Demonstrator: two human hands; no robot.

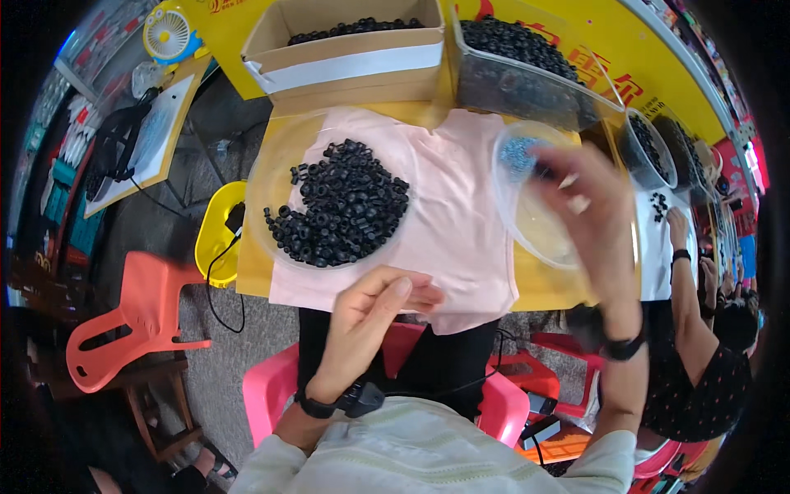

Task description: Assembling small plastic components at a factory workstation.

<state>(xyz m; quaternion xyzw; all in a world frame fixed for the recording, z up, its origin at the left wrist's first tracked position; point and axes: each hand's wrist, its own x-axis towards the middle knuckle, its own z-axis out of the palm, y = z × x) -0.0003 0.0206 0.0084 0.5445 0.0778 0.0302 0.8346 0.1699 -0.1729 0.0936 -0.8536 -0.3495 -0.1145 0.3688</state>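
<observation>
My left hand [372,309] hovers at the near edge of a pink cloth [457,210], fingers pinched together; whether it holds a small part I cannot tell. Just beyond it a clear plastic bowl [262,193] holds a heap of black rubber rings [341,206]. My right hand [597,218] is raised and blurred over a second clear bowl [527,216] on the right, fingertips reaching toward a small pile of grey metal parts [517,152] in it. Both wrists wear black bands.
A cardboard box [346,58] and a clear bin [527,82] of black rings stand at the back of the yellow table [543,288]. Another person's arm [687,296] rests at right beside more tubs [650,148]. A red chair [132,317] and yellow basin [216,239] sit left.
</observation>
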